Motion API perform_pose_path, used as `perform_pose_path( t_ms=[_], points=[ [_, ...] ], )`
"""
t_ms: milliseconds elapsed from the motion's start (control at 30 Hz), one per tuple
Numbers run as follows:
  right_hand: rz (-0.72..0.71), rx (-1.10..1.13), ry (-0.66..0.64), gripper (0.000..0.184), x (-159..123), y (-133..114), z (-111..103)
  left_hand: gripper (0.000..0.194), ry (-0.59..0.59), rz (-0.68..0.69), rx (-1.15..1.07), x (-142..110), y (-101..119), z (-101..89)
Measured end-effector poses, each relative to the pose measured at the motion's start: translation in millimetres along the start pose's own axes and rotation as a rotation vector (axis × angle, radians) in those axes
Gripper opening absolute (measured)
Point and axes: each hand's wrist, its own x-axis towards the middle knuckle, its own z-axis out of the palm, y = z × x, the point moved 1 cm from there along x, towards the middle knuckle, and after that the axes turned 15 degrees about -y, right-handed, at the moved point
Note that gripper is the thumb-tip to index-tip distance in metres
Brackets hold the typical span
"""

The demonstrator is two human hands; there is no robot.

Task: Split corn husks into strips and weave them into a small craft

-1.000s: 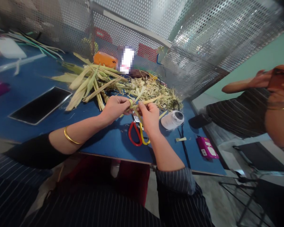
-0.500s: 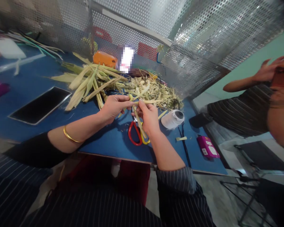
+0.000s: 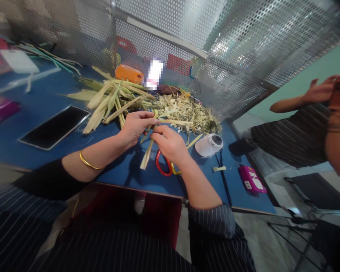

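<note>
Above the blue table, my left hand (image 3: 136,126) pinches a small bundle of pale corn husk strips (image 3: 147,154) between thumb and fingers. My right hand (image 3: 170,142) is closed on the strips just beside it, the two sets of fingertips nearly touching. One strip hangs down toward me and another points out to the right. Below my right hand lie scissors (image 3: 163,166) with red and yellow handles, their blades hidden. A white thread spool (image 3: 209,145) rests to the right of that hand. Long dried husks (image 3: 102,98) lie beyond my left hand.
A heap of shredded husk (image 3: 187,109) spreads at the back before a perforated metal screen (image 3: 164,34). At left lies a black phone (image 3: 55,126); at right, a magenta box (image 3: 252,178). Another person (image 3: 291,130) stands at the right, holding up a phone.
My right hand has shifted left and turned over the strips, closer to my left hand. The hanging strip has swung left, off the scissors. The view has tilted slightly.
</note>
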Motion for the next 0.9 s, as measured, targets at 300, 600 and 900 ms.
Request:
perform_pose_path(
  t_ms=[300, 600, 900],
  points=[
    [0.513, 0.324, 0.401, 0.014, -3, 18, -7, 0.018, -0.268, -0.042, 0.172, -8, -5, 9.7],
    [0.736, 0.36, 0.313, 0.027, -3, 21, 4, 0.029, -0.309, -0.067, 0.195, -11, -8, 14.7],
    [0.572, 0.006, 0.364, 0.023, -7, 22, -12, 0.017, -0.069, 0.034, 0.159, -6, -4, 9.0]
  ],
)
